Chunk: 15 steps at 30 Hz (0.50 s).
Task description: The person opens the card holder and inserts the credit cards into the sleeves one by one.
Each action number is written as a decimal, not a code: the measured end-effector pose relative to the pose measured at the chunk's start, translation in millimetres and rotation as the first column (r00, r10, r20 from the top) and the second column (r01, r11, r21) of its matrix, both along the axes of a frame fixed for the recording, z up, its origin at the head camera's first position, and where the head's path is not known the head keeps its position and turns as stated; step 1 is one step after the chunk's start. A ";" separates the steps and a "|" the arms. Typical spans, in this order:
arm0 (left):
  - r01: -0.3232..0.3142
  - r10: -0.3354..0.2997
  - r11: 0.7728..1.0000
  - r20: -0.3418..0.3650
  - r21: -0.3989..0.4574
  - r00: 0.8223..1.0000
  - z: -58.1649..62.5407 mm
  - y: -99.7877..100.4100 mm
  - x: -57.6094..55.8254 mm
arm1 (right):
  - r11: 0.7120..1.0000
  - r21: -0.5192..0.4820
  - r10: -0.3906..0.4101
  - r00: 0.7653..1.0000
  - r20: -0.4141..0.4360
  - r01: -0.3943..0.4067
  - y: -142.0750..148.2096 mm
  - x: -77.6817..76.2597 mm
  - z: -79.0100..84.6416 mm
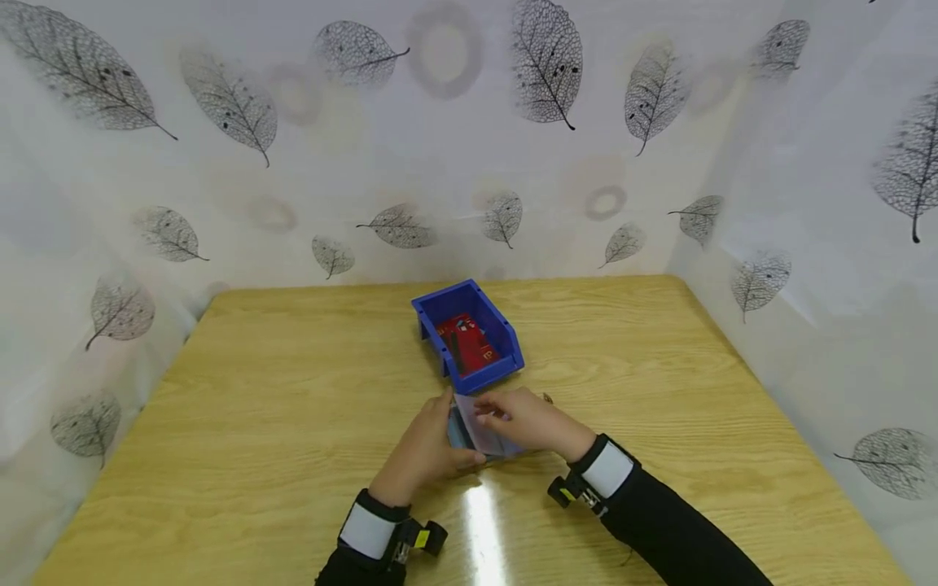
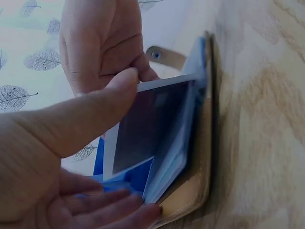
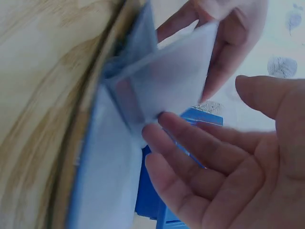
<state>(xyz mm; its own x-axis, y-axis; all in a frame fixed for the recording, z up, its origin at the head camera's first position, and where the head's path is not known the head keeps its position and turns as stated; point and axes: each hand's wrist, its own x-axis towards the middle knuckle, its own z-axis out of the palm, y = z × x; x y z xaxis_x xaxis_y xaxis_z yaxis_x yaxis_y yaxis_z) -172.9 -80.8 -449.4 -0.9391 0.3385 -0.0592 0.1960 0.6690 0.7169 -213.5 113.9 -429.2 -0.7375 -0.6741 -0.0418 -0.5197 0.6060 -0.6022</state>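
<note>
An opened card holder (image 1: 458, 430) with clear plastic sleeves lies on the table in front of a blue bin. Its tan cover (image 2: 198, 157) and a snap strap (image 2: 167, 56) show in the left wrist view. My left hand (image 1: 423, 446) holds the holder from the left, thumb near the front edge, fingers toward the far edge. One sleeve page (image 2: 147, 126) with a dark insert stands up at the thumb. Over the right half is my right hand (image 1: 529, 419); in the right wrist view its loosely bent fingertips (image 3: 157, 136) are at the raised page, thumb apart.
Directly beyond the card holder stands the blue bin (image 1: 476, 381), with a red printed item (image 1: 472, 346) inside. Wood-patterned table surface (image 1: 293, 391) extends on both sides. Leaf-printed white sheeting (image 1: 454, 163) hangs behind and at the sides.
</note>
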 end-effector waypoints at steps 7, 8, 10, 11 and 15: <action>-0.011 0.009 1.000 -0.055 -0.030 0.998 -3.6 0.5 0.8 | 0.982 0.161 0.107 0.993 -0.054 -0.097 -8.9 3.2 5.2; -0.010 0.005 0.999 -0.085 -0.053 0.996 -5.0 1.0 0.8 | 0.978 0.182 0.116 0.992 -0.048 -0.105 -10.0 3.4 6.1; -0.009 -0.007 0.994 -0.145 -0.112 0.989 -7.4 2.0 0.7 | 0.968 0.217 0.141 0.989 -0.051 -0.127 -11.8 2.7 7.7; -0.010 -0.015 0.990 -0.172 -0.144 0.985 -8.4 2.4 0.8 | 0.964 0.230 0.149 0.988 -0.049 -0.134 -12.5 2.2 8.9; -0.020 -0.037 0.971 -0.233 -0.237 0.972 -10.7 3.7 0.9 | 0.948 0.274 0.180 0.983 -0.040 -0.162 -14.2 -4.2 13.7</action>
<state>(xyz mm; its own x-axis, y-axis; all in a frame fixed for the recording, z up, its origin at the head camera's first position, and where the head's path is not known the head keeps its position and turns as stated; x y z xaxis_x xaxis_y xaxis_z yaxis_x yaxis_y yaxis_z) -172.1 -77.0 -460.1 -0.9331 0.3500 0.0830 0.3462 0.8112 0.4714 -217.7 99.6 -415.4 -0.6193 -0.7604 -0.1955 -0.6616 0.6395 -0.3915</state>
